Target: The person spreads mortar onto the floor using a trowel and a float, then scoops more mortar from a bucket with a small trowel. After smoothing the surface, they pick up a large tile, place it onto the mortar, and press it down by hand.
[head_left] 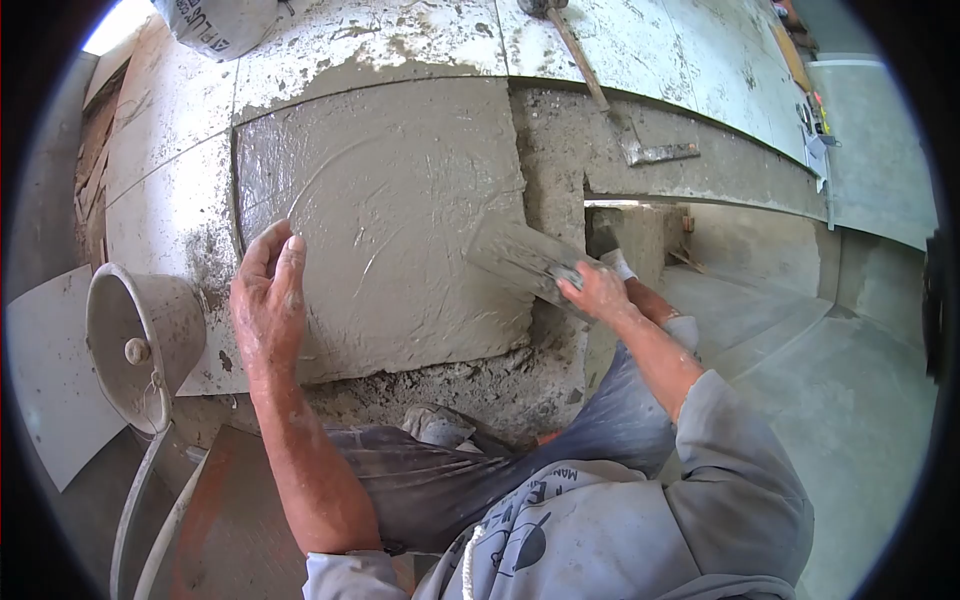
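Note:
My right hand (600,290) grips the handle of a flat plastering trowel (505,252). The trowel's blade, smeared with grey mortar, lies over the right part of a wet mortar bed (410,220). At the bed's left edge is my left hand (268,295), fingers slightly bent and thumb apart, with nothing visible in it. A thin curved line runs across the mortar above its fingertips. Trowel streaks mark the bed's surface, and its right and front edges are ragged.
Pale tiles (370,40) border the bed behind and left. A hammer-like tool (580,60) and an angled metal piece (660,153) lie at the back right. A bucket (150,340) is tipped at left. A bag (220,22) stands at the back. Rough ground drops to a lower floor (830,390) at right.

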`<state>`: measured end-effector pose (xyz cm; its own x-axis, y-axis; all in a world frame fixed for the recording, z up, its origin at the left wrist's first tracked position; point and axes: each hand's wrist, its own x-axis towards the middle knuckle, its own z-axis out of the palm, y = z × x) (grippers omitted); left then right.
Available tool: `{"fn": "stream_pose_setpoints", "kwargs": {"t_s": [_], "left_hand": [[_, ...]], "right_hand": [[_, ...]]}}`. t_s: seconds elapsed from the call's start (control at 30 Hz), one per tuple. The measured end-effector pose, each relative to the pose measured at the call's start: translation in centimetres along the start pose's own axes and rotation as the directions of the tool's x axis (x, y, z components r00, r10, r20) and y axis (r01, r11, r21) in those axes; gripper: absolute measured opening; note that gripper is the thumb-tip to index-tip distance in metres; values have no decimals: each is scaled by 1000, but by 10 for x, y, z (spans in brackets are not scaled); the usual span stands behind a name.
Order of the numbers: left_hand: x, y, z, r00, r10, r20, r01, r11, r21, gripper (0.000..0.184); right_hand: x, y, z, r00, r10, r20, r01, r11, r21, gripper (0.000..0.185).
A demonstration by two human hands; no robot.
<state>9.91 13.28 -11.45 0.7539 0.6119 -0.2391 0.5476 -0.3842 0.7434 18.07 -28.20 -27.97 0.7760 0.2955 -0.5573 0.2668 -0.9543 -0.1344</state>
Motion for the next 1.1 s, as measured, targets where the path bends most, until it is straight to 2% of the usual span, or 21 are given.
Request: {"fn": "stream_pose_setpoints", "kwargs": {"t_s": [0.27,0.33,0.47,0.53,0.6,0.67,0.73,0.8,0.9,0.93,1.0,1.1], "left_hand": [[-6,19,22,1000,-6,29,6,1000,10,43],[-6,23,27,999,24,41,-27,998,57,43],[-1,16,29,999,17,27,-18,999,37,43],[6,14,29,1000,4,19,-6,998,57,43],[9,17,31,1000,11,19,-12,999,49,43],[10,17,32,999,12,30,-13,999,43,43],[10,14,30,999,36,33,-38,998,43,42],[8,12,24,998,45,44,-46,999,28,42],[4,7,11,997,58,45,-57,998,-13,41],[3,5,7,998,53,35,-52,998,-33,41],[0,1,1,999,38,34,-36,997,-71,43],[-6,-5,-9,1000,16,25,-13,993,-121,44]], "right_hand": [[-11,89,-37,999,26,30,-18,974,-228,49],[-16,97,-64,1000,-19,-12,15,960,-279,49],[-26,101,-81,986,-72,-149,36,972,-232,49],[-23,69,-73,978,-2,-207,-17,996,-92,49],[-22,23,-59,977,64,-205,-23,980,196,49],[-19,-14,-32,984,157,-79,-113,908,403,50],[-21,-54,-2,951,248,-186,-159,904,396,51],[-24,-89,19,908,354,-224,-196,831,521,55],[-19,-128,51,889,425,-169,-260,774,577,61],[-17,-141,50,886,430,-176,-261,773,578,61],[-11,-172,34,896,443,-33,-320,695,644,64],[19,-226,34,929,363,-73,-231,721,654,59]]}}
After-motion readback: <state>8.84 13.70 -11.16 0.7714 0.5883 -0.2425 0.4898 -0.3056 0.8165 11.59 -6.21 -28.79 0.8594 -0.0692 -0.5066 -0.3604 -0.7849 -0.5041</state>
